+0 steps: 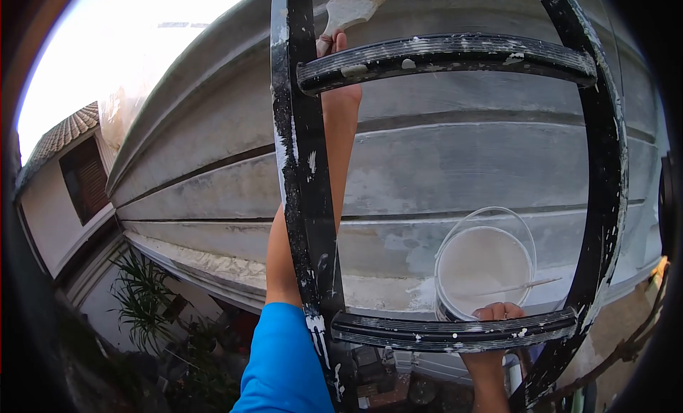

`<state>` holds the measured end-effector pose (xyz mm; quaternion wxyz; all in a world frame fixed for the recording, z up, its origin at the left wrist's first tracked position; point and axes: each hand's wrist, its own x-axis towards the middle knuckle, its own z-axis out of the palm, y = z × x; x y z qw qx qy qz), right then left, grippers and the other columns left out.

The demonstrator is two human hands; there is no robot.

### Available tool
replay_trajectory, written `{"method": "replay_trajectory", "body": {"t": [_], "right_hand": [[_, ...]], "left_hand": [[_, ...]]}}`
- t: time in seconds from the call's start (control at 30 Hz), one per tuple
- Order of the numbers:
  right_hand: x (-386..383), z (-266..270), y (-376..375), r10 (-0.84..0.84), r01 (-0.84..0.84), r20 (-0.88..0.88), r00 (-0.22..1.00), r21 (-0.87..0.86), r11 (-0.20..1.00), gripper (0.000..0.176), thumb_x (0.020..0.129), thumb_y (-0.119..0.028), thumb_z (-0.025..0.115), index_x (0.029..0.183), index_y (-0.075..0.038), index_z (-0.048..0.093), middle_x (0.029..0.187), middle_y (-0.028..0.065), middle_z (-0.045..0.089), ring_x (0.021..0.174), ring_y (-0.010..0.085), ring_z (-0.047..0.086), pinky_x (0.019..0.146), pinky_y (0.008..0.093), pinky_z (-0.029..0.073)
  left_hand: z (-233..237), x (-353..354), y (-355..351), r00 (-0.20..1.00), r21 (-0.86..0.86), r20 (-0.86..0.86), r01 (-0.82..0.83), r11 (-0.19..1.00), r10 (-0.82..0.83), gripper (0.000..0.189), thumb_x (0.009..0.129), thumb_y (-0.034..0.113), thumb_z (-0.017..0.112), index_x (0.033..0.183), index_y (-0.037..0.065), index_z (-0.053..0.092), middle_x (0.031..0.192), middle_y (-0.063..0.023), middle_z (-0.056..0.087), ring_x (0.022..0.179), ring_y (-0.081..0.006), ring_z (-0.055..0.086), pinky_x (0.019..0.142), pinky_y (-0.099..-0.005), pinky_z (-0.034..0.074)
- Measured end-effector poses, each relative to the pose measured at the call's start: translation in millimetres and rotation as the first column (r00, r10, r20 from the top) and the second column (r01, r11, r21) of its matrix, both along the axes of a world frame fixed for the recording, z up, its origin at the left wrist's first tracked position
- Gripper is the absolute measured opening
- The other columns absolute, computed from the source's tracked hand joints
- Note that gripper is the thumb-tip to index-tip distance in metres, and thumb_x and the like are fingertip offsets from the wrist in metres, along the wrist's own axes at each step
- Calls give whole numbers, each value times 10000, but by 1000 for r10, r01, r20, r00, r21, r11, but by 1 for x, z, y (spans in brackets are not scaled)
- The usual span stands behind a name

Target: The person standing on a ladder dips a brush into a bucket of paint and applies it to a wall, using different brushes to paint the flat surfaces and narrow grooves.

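My left hand (340,44) reaches up behind the ladder's left rail, closed around the handle of a paintbrush (348,9). The brush has a white-smeared ferrule and pale bristles, close to the upper wall; the rail and upper rung hide part of the hand. Low in the view, my right hand (499,311) has its fingers curled at the near rim of a white paint bucket (440,274), partly behind the lower rung. Pale paint (480,260) fills the bucket, and a thin stick (544,282) lies across its right side. The wire handle stands raised at the back.
A black, paint-spattered ladder (455,331) stands between me and the grey panelled wall (469,160). A ledge (377,288) runs along the wall's foot. Lower left are a spiky plant (142,292) and a tiled-roof house (57,192). The ground lies well below.
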<state>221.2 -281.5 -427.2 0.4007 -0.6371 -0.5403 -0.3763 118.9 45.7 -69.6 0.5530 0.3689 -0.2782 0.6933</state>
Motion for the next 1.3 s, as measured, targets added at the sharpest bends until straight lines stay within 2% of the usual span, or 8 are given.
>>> {"method": "replay_trajectory", "body": {"t": [0.23, 0.43, 0.67, 0.73, 0.83, 0.9, 1.0, 1.3], "right_hand": [[3, -2, 2, -7, 6, 27, 1000, 11, 1000, 270, 678, -252, 691, 740, -79, 492, 769, 96, 498, 859, 306, 507, 787, 474, 375], [0, 3, -2, -3, 3, -5, 1000, 16, 1000, 262, 681, -248, 681, 741, -68, 499, 771, 101, 495, 859, 307, 509, 792, 476, 377], [-2, 2, -1, -31, 31, 14, 999, 3, 1000, 257, 680, -219, 685, 765, -53, 508, 790, 112, 490, 888, 322, 497, 814, 494, 389], [-2, -1, 1, -8, 7, -32, 999, -12, 1000, 246, 697, -203, 682, 780, -51, 506, 828, 124, 490, 918, 333, 487, 833, 504, 390], [-1, -4, 1, -20, 18, -29, 999, -42, 999, 240, 708, -192, 679, 804, -50, 510, 849, 127, 488, 934, 339, 481, 852, 506, 386], [3, -7, 0, -27, 26, -11, 1000, -86, 996, 270, 712, -208, 700, 830, -49, 517, 852, 122, 483, 954, 344, 475, 883, 506, 376], [1, -9, -1, -33, 30, -24, 999, -108, 994, 302, 705, -234, 724, 830, -54, 516, 852, 118, 477, 968, 340, 470, 901, 504, 368], [-2, -5, -1, -21, 16, -58, 998, -93, 996, 355, 698, -262, 746, 848, -53, 502, 866, 120, 486, 961, 337, 461, 867, 499, 367]], "left_hand": [[43, -119, 64, 958, -79, 9, -284, 956, 285, 426, 1063, 297, 399, 1086, -83, 591, 1036, -226, 688, 926, -318, 702, 825, -421, 600], [50, -187, -1, 713, -510, 84, -570, 645, 697, 243, 1018, 88, 488, 936, -139, 462, 925, -225, 615, 775, -332, 719, 687, -344, 690], [27, -115, -26, 825, -134, 93, -545, 828, 558, 243, 998, 95, 506, 854, -98, 531, 822, -203, 657, 719, -333, 726, 667, -395, 678], [16, -84, -26, 643, -41, -47, -766, 642, 764, 273, 981, 181, 624, 855, -52, 690, 821, -102, 716, 715, -145, 694, 664, -256, 569], [32, -71, 57, 799, 93, -32, -595, 798, 600, 270, 922, 268, 750, 945, 0, 751, 845, -45, 728, 712, -79, 641, 660, -231, 515], [33, -71, 57, 595, 49, -37, -802, 596, 803, 236, 930, 233, 741, 940, -3, 746, 861, -49, 729, 725, -74, 639, 671, -225, 510], [22, -108, -28, 766, -21, -14, -643, 765, 643, 168, 975, 72, 599, 934, -88, 624, 840, -166, 693, 741, -274, 728, 638, -334, 639], [44, -220, 19, 294, -191, 167, -927, 324, 941, 200, 985, 56, 586, 1037, -136, 603, 988, -228, 680, 814, -292, 734, 745, -342, 660]]}}
